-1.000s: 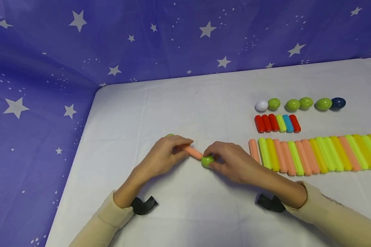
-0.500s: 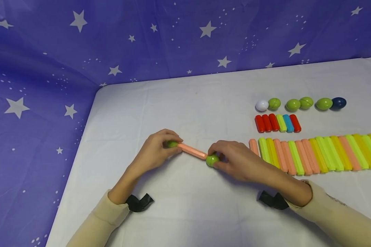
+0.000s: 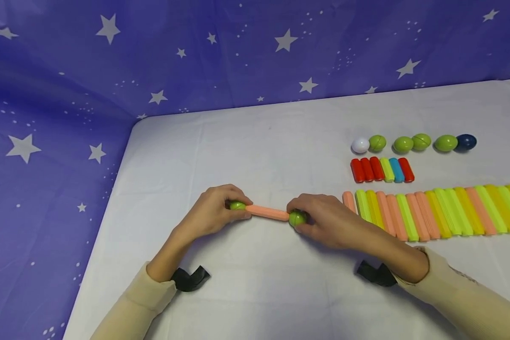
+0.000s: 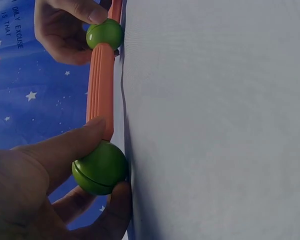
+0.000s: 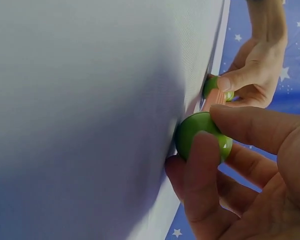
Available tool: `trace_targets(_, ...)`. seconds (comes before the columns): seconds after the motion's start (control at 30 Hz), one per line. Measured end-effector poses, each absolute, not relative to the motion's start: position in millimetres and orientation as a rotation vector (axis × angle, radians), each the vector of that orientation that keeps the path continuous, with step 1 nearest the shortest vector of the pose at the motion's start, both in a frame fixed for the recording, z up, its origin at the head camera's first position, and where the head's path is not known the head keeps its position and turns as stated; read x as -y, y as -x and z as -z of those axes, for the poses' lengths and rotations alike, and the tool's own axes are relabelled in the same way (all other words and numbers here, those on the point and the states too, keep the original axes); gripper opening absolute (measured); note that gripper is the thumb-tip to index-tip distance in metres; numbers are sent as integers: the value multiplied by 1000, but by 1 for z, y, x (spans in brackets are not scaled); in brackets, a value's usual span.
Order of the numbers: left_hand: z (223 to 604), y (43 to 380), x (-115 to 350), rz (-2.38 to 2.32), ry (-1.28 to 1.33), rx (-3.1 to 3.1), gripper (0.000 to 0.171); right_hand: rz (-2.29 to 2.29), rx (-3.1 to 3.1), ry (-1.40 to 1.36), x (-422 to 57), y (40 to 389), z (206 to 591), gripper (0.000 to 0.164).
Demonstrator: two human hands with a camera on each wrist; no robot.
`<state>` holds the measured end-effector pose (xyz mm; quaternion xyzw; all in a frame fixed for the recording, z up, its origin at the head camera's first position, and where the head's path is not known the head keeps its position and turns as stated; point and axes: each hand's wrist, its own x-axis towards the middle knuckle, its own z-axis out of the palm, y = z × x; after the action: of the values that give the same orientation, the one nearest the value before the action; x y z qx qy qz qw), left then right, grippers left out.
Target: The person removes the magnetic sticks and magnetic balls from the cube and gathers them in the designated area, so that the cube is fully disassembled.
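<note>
A salmon-pink ribbed stick (image 3: pixel 267 212) joins two green balls end to end, low over the white table. At its left end my left hand (image 3: pixel 216 211) grips one green ball (image 4: pixel 101 169), thumb laid along the stick's end. The other green ball (image 3: pixel 297 217) is pinched between the thumb and fingers of my right hand (image 3: pixel 325 219). In the right wrist view that ball (image 5: pixel 200 136) sits among the curled fingertips, with the stick (image 5: pixel 213 100) running away behind it.
On the right of the white table (image 3: pixel 238 151) lie a long row of ribbed sticks (image 3: pixel 446 212), a row of short sticks (image 3: pixel 381 170) and several egg-like balls (image 3: pixel 403 144) in pairs. A purple starry cloth (image 3: pixel 221 52) hangs behind.
My left hand has slid from the stick's middle to the green ball at its left end. The stick has turned closer to level, and my right hand has shifted slightly right with its ball.
</note>
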<state>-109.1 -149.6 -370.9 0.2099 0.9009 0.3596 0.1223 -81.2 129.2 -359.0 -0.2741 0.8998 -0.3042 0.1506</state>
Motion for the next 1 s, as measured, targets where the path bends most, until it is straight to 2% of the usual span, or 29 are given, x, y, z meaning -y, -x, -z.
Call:
trace_targets(0.27,372,109,150,-1035,-608,-2647,16,844,-2571,852,-133,86,359,26)
trace_targets(0.4,372,108,150,-1036,-608,-2656,18,894,-2623,807,-140,87,358,31)
trace_targets(0.57,373,108,149,-1026,-583,-2669,18,1024,-2714,673,-161,91,346,38)
trace_targets(0.83,372,106,148,-1003,-571,-2683,18,1239,-2955,466,-210,108,329,36)
trace_targets(1.0,372,107,146,-1007,-583,-2675,19,1200,-2978,347,-233,128,326,35)
